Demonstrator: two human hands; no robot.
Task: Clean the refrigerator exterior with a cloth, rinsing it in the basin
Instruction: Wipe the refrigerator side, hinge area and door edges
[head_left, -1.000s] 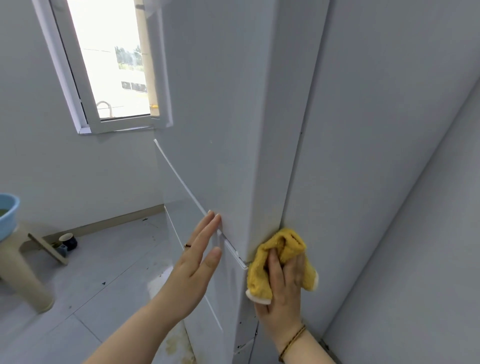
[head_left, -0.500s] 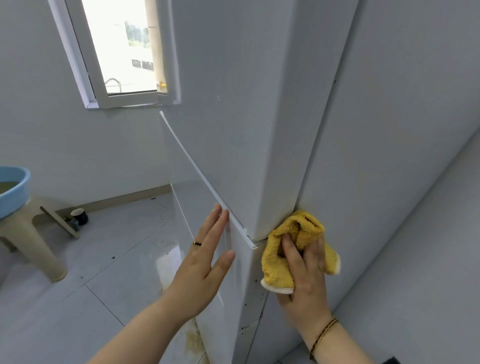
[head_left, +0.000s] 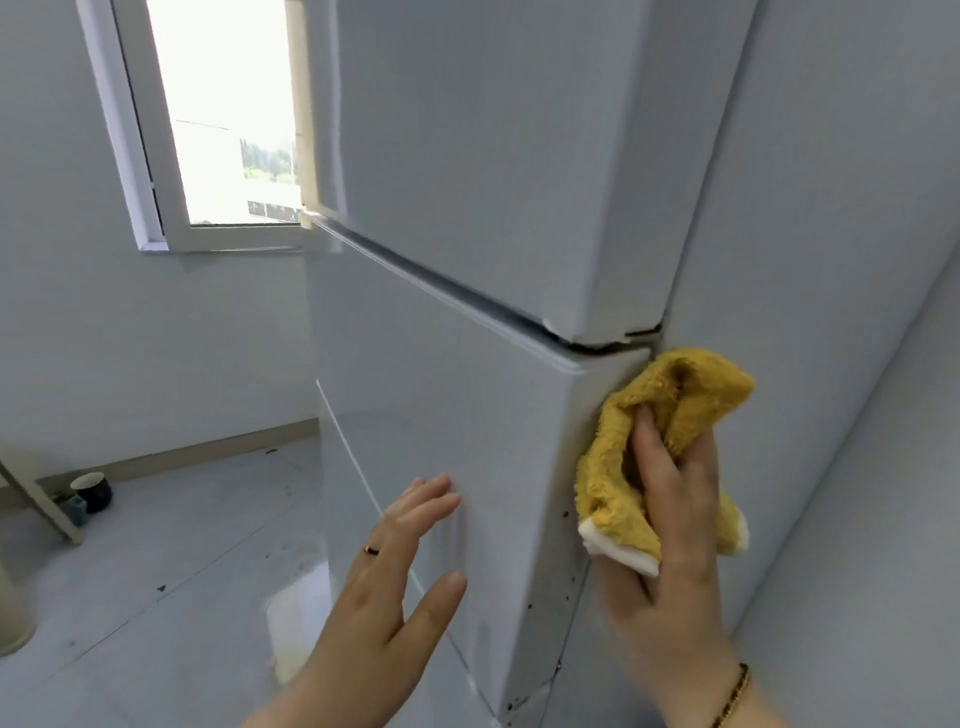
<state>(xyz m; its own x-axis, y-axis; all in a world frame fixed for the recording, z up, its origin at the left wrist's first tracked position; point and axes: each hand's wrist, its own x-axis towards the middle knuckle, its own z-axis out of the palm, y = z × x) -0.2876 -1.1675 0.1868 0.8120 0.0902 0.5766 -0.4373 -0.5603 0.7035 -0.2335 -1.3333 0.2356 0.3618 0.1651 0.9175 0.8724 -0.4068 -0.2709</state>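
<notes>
Tall white fridge up close, with a top door and a bottom door and a dark gap between them. Yellow cloth, bunched up, pressed on the right side of the fridge, just under that gap and right by the corner of the bottom door. White edge of the cloth poking out at the bottom.

Right hand on top of the cloth, fingers bent over it and grasping it, with folds of cloth sticking up past the fingertips. Thin beaded bracelet on that wrist.

Left hand held up at the front of the bottom door, fingers released, straight and a little spread, thumb out to the side. Fingertips right at the door; too blurry to tell if touching. Dark ring on one finger.

Small dark spots down the corner edge of the bottom door, below the cloth. Plain pale wall just beside the fridge on the right. Window with a white frame off to the left, bright outside. Grey tiled floor below, with a shiny wet-looking patch near the fridge. Small dark cup on the floor by the far wall.
</notes>
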